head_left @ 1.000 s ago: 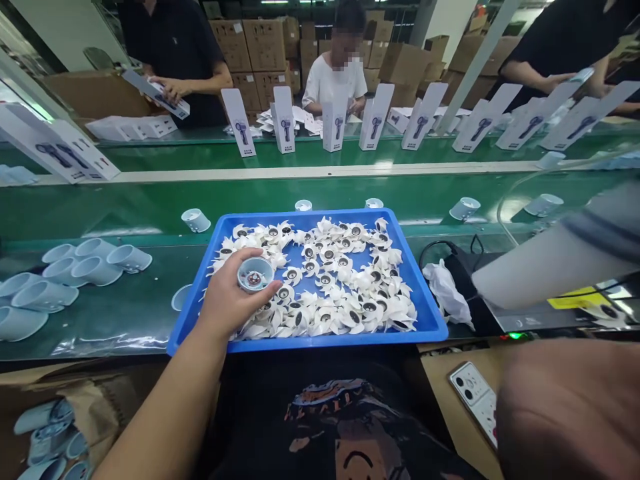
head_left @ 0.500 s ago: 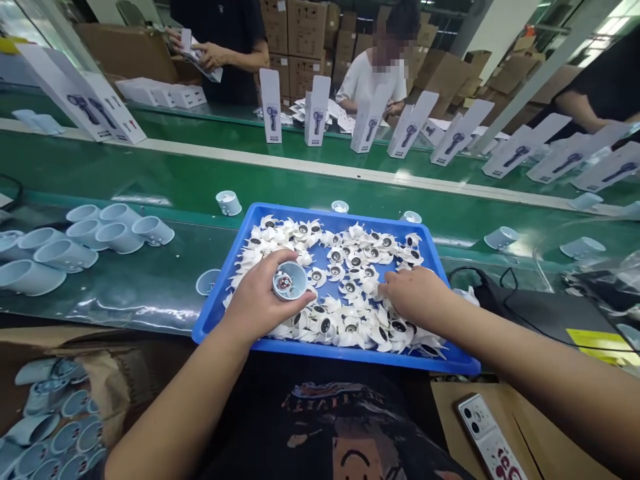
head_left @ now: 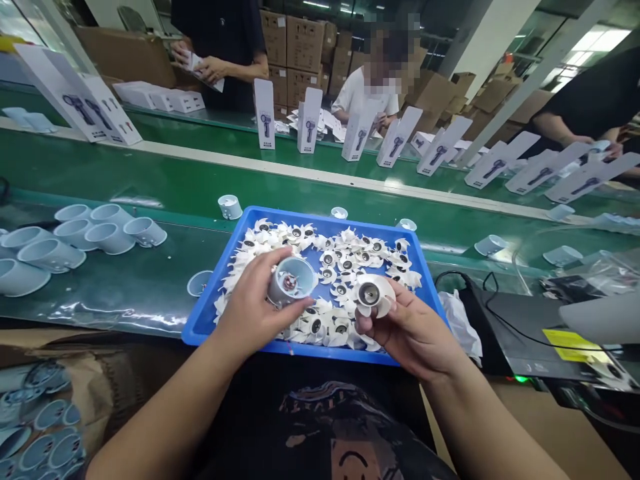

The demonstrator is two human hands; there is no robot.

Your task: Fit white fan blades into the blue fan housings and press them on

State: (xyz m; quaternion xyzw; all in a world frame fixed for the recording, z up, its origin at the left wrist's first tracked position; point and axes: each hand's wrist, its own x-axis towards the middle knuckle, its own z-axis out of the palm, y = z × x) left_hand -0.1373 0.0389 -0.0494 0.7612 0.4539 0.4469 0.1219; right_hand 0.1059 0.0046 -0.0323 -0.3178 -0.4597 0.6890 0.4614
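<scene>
Over the left part of a blue tray (head_left: 200,320), my left hand (head_left: 253,303) is closed around a pale blue cylindrical fan housing (head_left: 299,272). Its open end faces me, and a motor with reddish windings shows inside. To the right, my right hand (head_left: 415,327) pinches a white fan impeller (head_left: 371,293) by its blades, with the dark hub turned towards me. The two parts are apart. Beneath both hands lie many loose white impellers (head_left: 340,328) in the tray.
Several pale blue housings (head_left: 107,237) stand at left, and more fill a paper-lined carton (head_left: 95,393) below. White printed boxes (head_left: 310,123) stand in a row on the green conveyor (head_left: 190,170). A black device (head_left: 530,340) with cables is at right. Co-workers (head_left: 217,60) work opposite.
My right hand has come up from the tray and towards the left hand, now holding a white impeller. The housing in my left hand has shifted slightly and appears closer.
</scene>
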